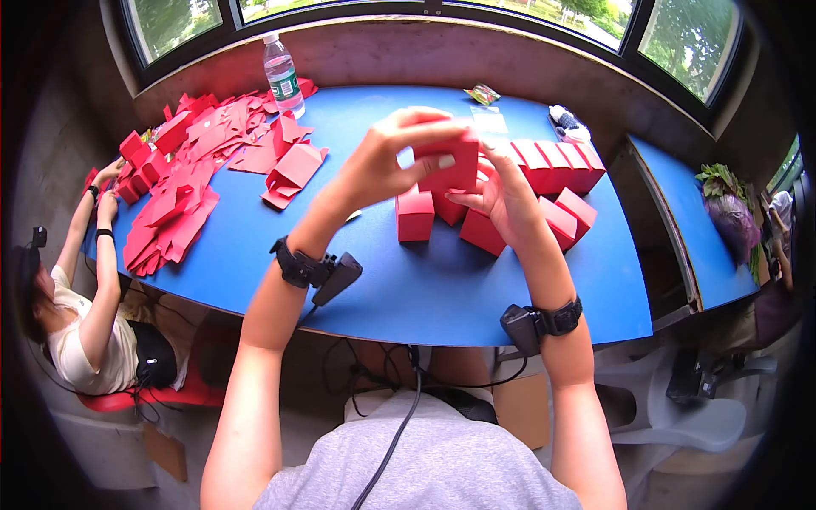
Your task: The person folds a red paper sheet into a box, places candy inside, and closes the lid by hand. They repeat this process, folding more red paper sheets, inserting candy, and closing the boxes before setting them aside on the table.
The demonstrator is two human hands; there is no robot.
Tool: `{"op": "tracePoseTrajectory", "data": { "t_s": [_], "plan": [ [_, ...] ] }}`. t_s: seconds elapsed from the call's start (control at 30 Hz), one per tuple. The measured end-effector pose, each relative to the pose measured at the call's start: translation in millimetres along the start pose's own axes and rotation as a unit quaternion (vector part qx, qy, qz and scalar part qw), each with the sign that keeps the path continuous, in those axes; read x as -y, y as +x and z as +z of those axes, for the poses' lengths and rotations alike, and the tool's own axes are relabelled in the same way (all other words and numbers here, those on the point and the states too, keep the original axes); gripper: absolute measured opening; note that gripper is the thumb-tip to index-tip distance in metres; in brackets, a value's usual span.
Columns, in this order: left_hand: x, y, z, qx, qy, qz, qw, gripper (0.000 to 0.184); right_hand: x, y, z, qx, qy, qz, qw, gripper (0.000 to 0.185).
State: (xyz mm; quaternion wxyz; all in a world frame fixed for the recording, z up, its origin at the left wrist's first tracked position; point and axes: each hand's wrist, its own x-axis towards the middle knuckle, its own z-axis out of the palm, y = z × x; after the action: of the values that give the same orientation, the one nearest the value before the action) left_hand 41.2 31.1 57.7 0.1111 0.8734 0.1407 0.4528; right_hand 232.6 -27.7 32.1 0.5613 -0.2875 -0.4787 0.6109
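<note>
Above the blue table, a small red paper box [456,168] is held up between my two hands. My left hand [398,153] grips it from the left, with fingers bent over its top and near face. At its right side, my right hand [510,194] closes round the edge with the thumb up and the fingers curled underneath. Directly below and behind stand several folded red boxes, one nearest box [414,216] under my left hand and another [484,231] beside my right wrist. A row of closed red boxes [557,163] continues to the right.
Flat red paper blanks [183,204] pile up on the left of the blue table [365,285]. A water bottle [283,76] stands at the back. A co-worker [89,314] handles red boxes at far left. A second blue table [693,221] stands right.
</note>
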Motion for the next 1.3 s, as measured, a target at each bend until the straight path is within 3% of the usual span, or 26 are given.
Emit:
{"op": "tracePoseTrajectory", "data": {
  "t_s": [0.07,0.17,0.27,0.37,0.47,0.5,0.57,0.63,0.7,0.77,0.8,0.87,0.93,0.97,1.0,1.1,1.17,1.23,1.3],
  "plan": [
    [12,11,-12,-0.058,0.060,0.010,0.996,0.042,0,2,-2,-0.017,0.020,0.001,1.000,0.063],
    [46,22,-28,-0.072,0.144,-0.164,0.973,0.045,5,3,-6,-0.048,-0.020,-0.053,0.997,0.063],
    [118,1,-8,-0.032,0.207,-0.220,0.953,0.054,5,4,-11,-0.082,-0.039,-0.062,0.994,0.058],
    [130,-7,18,0.115,0.122,-0.363,0.917,0.063,4,4,-11,-0.095,-0.064,-0.054,0.992,0.052],
    [113,-11,28,0.213,0.031,-0.362,0.907,0.086,3,5,-13,-0.098,-0.058,-0.054,0.992,0.046],
    [101,-9,21,0.211,0.032,-0.364,0.907,0.086,3,5,-14,-0.098,-0.055,-0.051,0.992,0.044],
    [77,-5,8,0.224,-0.261,-0.431,0.834,0.084,4,4,-13,-0.097,-0.059,-0.051,0.992,0.042],
    [119,-17,7,0.246,-0.242,-0.436,0.831,0.080,6,4,-11,-0.094,-0.064,-0.051,0.992,0.041],
    [134,-23,-8,0.192,-0.003,-0.319,0.928,0.077,7,3,-9,-0.105,-0.083,-0.052,0.990,0.040],
    [143,-27,-37,0.053,0.034,-0.412,0.909,0.071,8,2,-5,-0.112,-0.080,-0.054,0.989,0.035],
    [177,-37,-51,-0.016,0.151,-0.380,0.912,0.067,9,2,-4,-0.113,-0.092,-0.050,0.988,0.032],
    [219,-61,-89,-0.176,0.228,-0.394,0.873,0.047,11,1,0,-0.118,-0.102,-0.038,0.987,0.026],
    [203,-73,-131,-0.133,0.263,-0.553,0.780,0.050,10,1,-1,-0.117,-0.105,-0.038,0.987,0.026],
    [229,-91,-148,-0.115,0.310,-0.620,0.711,0.053,9,1,-2,-0.121,-0.109,-0.037,0.986,0.025],
    [239,-110,-166,-0.074,0.336,-0.657,0.671,0.059,9,1,-4,-0.120,-0.100,-0.035,0.987,0.024],
    [269,-166,-205,-0.074,0.331,-0.768,0.543,0.063,7,2,-8,-0.136,-0.113,-0.033,0.984,0.023],
    [256,-190,-223,-0.103,0.364,-0.749,0.543,0.052,7,1,-8,-0.138,-0.116,-0.035,0.983,0.022],
    [252,-208,-243,-0.071,0.375,-0.700,0.603,0.047,5,2,-10,-0.139,-0.120,-0.031,0.983,0.020],
    [240,-203,-251,-0.073,0.410,-0.659,0.626,0.046,5,1,-8,-0.143,-0.120,-0.023,0.982,0.020]
  ]
}}
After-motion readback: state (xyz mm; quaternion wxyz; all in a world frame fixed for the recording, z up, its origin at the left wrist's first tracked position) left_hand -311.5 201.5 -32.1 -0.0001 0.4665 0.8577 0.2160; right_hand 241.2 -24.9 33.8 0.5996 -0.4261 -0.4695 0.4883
